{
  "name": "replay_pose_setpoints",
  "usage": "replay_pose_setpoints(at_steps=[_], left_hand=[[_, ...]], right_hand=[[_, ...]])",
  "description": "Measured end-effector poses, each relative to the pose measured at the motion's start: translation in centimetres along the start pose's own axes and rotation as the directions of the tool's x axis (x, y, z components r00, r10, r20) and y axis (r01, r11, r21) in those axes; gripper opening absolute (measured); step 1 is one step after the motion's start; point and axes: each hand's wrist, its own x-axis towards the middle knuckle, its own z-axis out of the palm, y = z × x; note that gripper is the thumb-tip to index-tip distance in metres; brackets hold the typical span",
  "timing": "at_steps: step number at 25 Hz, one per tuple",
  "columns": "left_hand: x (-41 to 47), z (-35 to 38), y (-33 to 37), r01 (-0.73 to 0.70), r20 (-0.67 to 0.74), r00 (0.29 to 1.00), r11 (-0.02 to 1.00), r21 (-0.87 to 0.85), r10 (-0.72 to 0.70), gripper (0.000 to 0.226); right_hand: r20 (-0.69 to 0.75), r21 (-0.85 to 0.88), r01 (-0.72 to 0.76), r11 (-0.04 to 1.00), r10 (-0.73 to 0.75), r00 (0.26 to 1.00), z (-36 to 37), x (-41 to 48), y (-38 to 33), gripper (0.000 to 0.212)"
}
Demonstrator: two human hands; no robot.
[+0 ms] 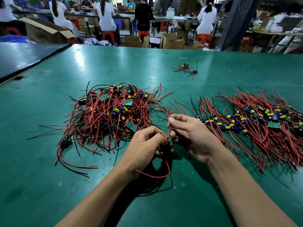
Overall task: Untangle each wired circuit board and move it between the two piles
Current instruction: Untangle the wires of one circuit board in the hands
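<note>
Green matting [49, 177] covers the bench that fills the head view, the only view here. Left of centre lies the tangled pile [111, 115], a knotted mound of red and black leads with boards and yellow and blue capacitors caught in it. At the right of the frame lies the sorted pile [255, 122], its boards set in a rough row and its leads combed out nearly parallel.

Between the 2 piles, low in the centre, the left hand [146, 145] has its fingers curled round 1 wired board [164, 145], which is mostly hidden and shows only as a dark lump at the fingertips. The right hand [191, 131] pinches that board's red wire [168, 130] between thumb and forefinger, the other fingers loosely bent. A loop of red lead hangs below the left hand, with black leads trailing beneath.

Judging by bulk, the job looks roughly half done: the sorted pile is broad, yet the tangled pile holds many boards. The board in hand looks free of the mound but not yet laid down.

Upper centre, a small cluster [185, 68] of wired boards sits well apart, with a rubber band [136, 68] to its left. Seated people [106, 15] and cardboard boxes [132, 41] line the top.
</note>
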Motion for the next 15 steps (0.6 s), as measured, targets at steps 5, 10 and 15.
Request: replay_pose_setpoints(at_steps=[5,10,15], left_hand=[[-0.1,0.1,-0.1,-0.003,0.013,1.0,1.0,-0.018,0.003,0.015],[-0.1,-0.1,0.1,0.113,0.125,0.988,0.969,-0.221,-0.087,0.021],[-0.3,-0.3,0.7,0.192,0.221,0.965,0.952,-0.237,-0.14,0.018]], right_hand=[[0.053,-0.058,0.02,0.998,-0.017,0.998,-0.8,0.2,0.1,0.014],[0.356,-0.058,-0.111,0.992,0.125,0.926,-1.0,-0.5,0.5,0.041],[0.309,-0.06,0.004,0.998,0.015,0.951,-0.6,-0.5,1.2,0.024]])
